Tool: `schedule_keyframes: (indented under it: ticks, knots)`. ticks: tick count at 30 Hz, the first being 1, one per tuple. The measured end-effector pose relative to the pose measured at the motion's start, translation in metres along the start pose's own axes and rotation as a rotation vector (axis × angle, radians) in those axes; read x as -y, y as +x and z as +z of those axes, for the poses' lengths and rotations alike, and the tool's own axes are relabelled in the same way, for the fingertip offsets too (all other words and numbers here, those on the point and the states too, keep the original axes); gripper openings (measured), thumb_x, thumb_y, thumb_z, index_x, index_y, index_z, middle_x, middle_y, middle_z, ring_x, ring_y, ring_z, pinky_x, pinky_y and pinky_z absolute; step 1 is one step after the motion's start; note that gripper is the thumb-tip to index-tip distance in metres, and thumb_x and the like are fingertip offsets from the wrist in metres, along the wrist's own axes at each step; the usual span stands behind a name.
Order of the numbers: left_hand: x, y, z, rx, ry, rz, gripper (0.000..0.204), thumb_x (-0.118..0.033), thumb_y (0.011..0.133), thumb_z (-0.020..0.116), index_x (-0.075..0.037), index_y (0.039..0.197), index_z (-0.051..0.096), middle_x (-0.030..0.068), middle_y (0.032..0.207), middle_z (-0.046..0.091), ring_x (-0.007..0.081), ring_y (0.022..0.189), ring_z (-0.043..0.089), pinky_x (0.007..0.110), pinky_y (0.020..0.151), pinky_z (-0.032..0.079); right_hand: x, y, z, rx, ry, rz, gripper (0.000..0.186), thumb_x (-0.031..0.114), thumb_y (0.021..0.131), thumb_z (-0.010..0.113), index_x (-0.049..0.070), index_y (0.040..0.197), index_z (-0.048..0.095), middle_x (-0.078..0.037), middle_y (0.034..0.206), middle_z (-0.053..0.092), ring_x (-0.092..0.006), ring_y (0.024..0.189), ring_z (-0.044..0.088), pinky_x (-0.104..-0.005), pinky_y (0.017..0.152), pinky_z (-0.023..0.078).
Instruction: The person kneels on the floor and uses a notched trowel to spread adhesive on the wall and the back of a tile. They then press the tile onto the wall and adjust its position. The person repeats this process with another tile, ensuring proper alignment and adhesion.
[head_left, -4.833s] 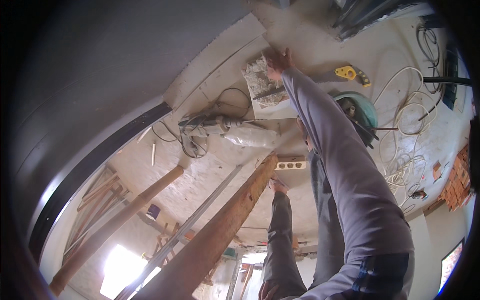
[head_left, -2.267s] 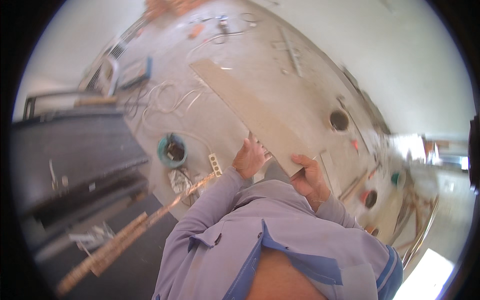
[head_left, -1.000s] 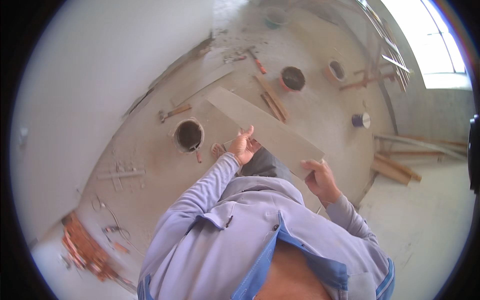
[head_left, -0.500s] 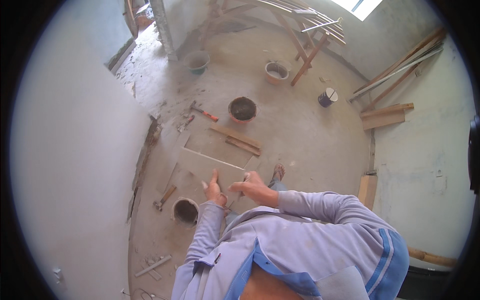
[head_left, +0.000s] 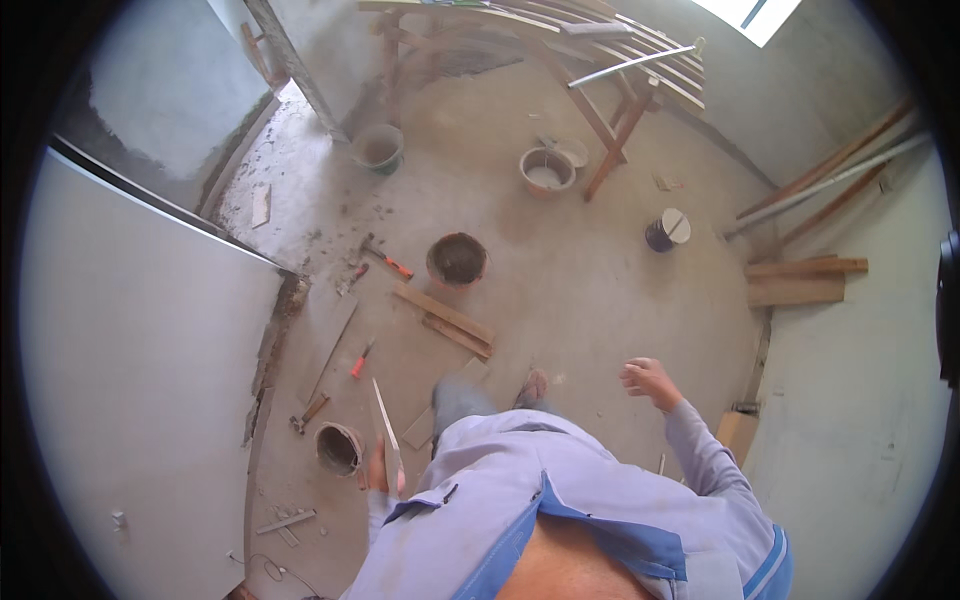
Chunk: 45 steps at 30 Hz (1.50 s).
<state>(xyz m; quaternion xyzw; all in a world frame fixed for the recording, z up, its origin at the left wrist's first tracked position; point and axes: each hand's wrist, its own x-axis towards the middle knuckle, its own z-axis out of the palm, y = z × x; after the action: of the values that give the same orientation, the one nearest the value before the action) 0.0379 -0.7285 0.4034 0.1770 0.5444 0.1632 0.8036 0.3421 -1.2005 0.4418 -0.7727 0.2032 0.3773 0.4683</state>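
My left hand (head_left: pixel 380 464) grips a thin pale board (head_left: pixel 387 430), held almost edge-on at my left side, and is partly hidden behind it. My right hand (head_left: pixel 648 380) is out at my right, open and holding nothing, with its fingers loosely bent. Below on the floor, near the board, are a small orange-handled tool (head_left: pixel 360 363), a hammer with a wooden handle (head_left: pixel 308 413) and a bucket (head_left: pixel 338 450). A long flat strip (head_left: pixel 331 340) lies beside the left wall.
Buckets (head_left: pixel 457 258) stand on the floor ahead, near an orange-handled hammer (head_left: pixel 390 265) and wooden boards (head_left: pixel 442 318). A wooden rack (head_left: pixel 620 135) is at the back, and timber (head_left: pixel 800 282) rests along the right wall. A doorway edge (head_left: pixel 300 80) rises at left.
The board has swung from across my front, between both hands, to edge-on at my left side. My right hand has let go and moved out right. My view has turned toward the room's back.
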Motion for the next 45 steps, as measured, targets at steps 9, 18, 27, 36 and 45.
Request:
schedule_keyframes:
  ticks: [9, 18, 27, 36, 45]
  knots:
    - [0.042, 0.068, 0.044, 0.056, -0.142, -0.073, 0.017, -0.024, 0.098, 0.063, -0.008, 0.101, 0.064, -0.0034, 0.076, 0.056, 0.0046, 0.069, 0.050, 0.020, 0.057, 0.039, 0.205, 0.131, -0.020, 0.182, -0.312, -0.577, 0.027, 0.025, 0.094, 0.055, -0.002, 0.094, 0.059, -0.008, 0.077, 0.060, -0.0184, 0.068, 0.058, -0.0321, 0.063, 0.048]
    - [0.040, 0.184, 0.206, 0.350, -0.521, -0.125, 0.013, -0.010, 0.097, 0.058, 0.001, 0.105, 0.059, 0.0053, 0.081, 0.055, 0.0116, 0.074, 0.055, 0.021, 0.058, 0.049, 0.365, 0.227, -0.058, 0.263, -0.635, -0.643, 0.039, 0.030, 0.096, 0.058, 0.002, 0.123, 0.063, -0.016, 0.109, 0.070, -0.0241, 0.094, 0.067, -0.0363, 0.083, 0.052]
    - [0.099, 0.090, 0.289, -0.121, -0.893, -0.052, 0.014, -0.011, 0.098, 0.059, 0.002, 0.103, 0.058, 0.0065, 0.085, 0.058, 0.0111, 0.070, 0.060, 0.018, 0.057, 0.056, 0.271, 0.443, -0.085, 0.585, -1.340, -0.739, 0.031, 0.010, 0.079, 0.065, 0.005, 0.110, 0.068, -0.013, 0.110, 0.070, -0.0331, 0.105, 0.065, -0.0397, 0.090, 0.052]
    - [0.298, -0.055, 0.250, -0.309, -1.189, 0.234, 0.023, -0.017, 0.101, 0.051, 0.005, 0.110, 0.054, 0.0128, 0.095, 0.059, 0.0180, 0.078, 0.062, 0.023, 0.065, 0.060, 0.298, 0.551, 0.039, 1.096, -1.515, -1.699, 0.014, 0.021, 0.080, 0.064, 0.008, 0.086, 0.066, -0.009, 0.091, 0.066, -0.0317, 0.090, 0.064, -0.0436, 0.081, 0.052]
    - [0.320, -0.101, 0.195, -0.115, -1.346, 0.492, 0.034, -0.012, 0.101, 0.048, 0.012, 0.126, 0.045, 0.0200, 0.110, 0.059, 0.0256, 0.098, 0.065, 0.031, 0.080, 0.062, 0.370, 0.364, 0.219, 1.344, -1.806, -0.792, 0.056, 0.052, 0.090, 0.055, -0.001, 0.102, 0.070, -0.019, 0.108, 0.067, -0.0345, 0.090, 0.069, -0.0461, 0.083, 0.053]
